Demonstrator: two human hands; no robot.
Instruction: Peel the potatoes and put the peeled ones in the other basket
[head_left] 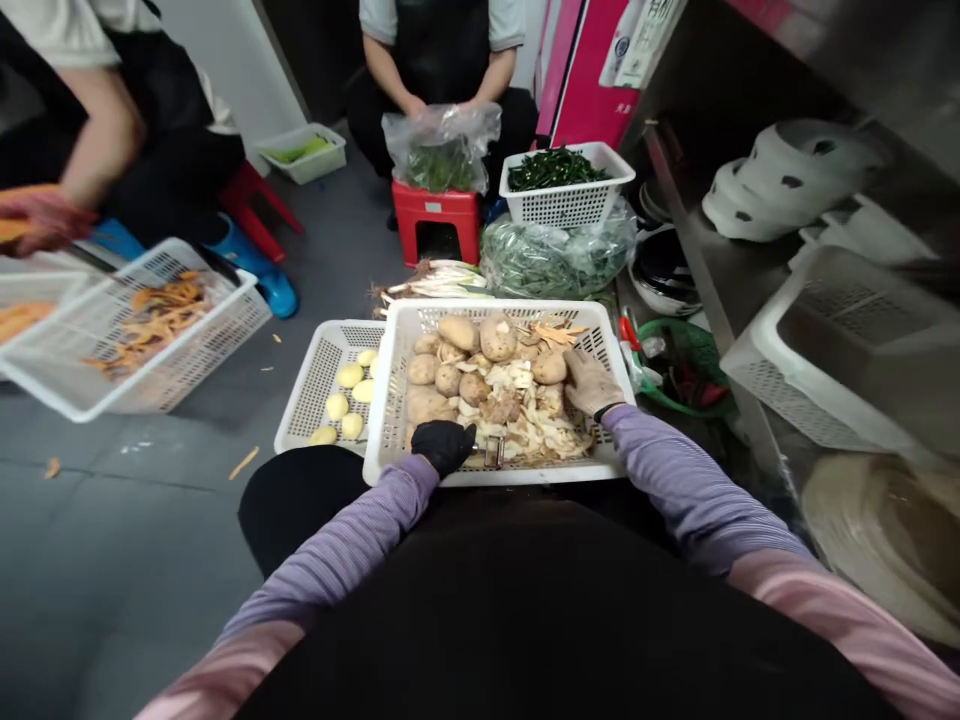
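Observation:
My left hand [444, 446], in a black glove, is closed round the handle of a peeler [493, 452] over the near rim of a white plastic basket [501, 478]. The basket holds unpeeled potatoes [498, 337] and a heap of potato peelings [517, 425]. At the basket's right side, my right hand [589, 383] reaches in with its fingers apart, beside a brown potato [550, 367]; its fingertips are partly hidden. Left of this basket, partly under it, a second white basket [300, 405] contains several peeled yellow potatoes [350, 375].
Spring onions [435, 278] and a bag of greens [559, 255] lie beyond the basket. One person sits opposite behind a red stool [439, 220]; another, at left, works over a basket of orange peelings [161, 320]. A metal shelf [720, 290] runs along the right.

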